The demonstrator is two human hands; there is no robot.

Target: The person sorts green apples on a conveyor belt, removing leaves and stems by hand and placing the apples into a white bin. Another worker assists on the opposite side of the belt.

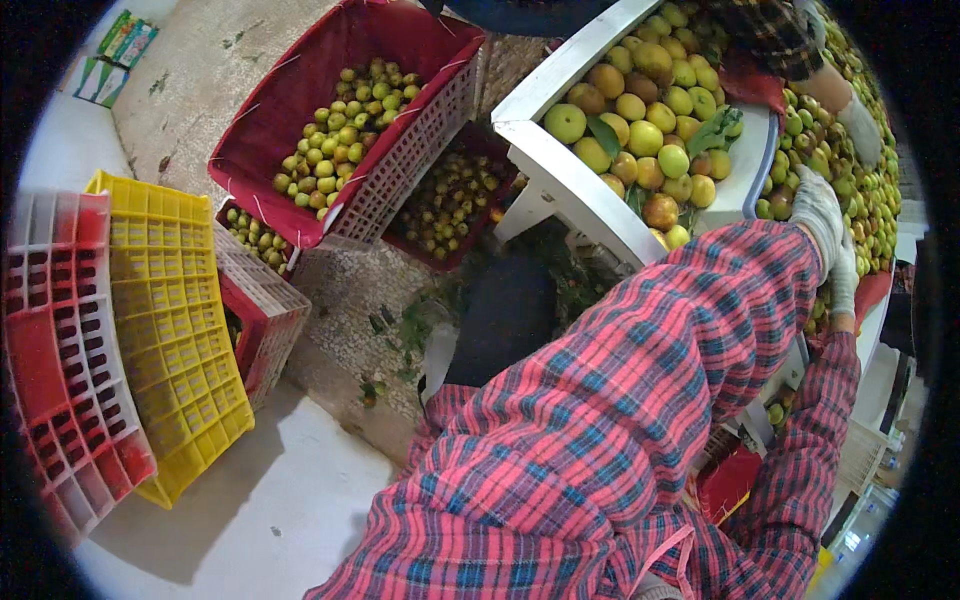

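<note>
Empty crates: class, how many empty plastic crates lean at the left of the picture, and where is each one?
2. A red crate stands at the far left; a yellow crate leans just right of it, overlapping. Others may be hidden behind them.

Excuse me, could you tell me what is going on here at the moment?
A person in a red plaid shirt reaches both gloved hands over a white sorting table heaped with yellow-green fruit. The left hand and right hand rest close together among the fruit at the far side; what they grip cannot be seen. Another person's gloved hand works further along. Below the table stand red-lined crates of small fruit and stacked empty crates.
</note>
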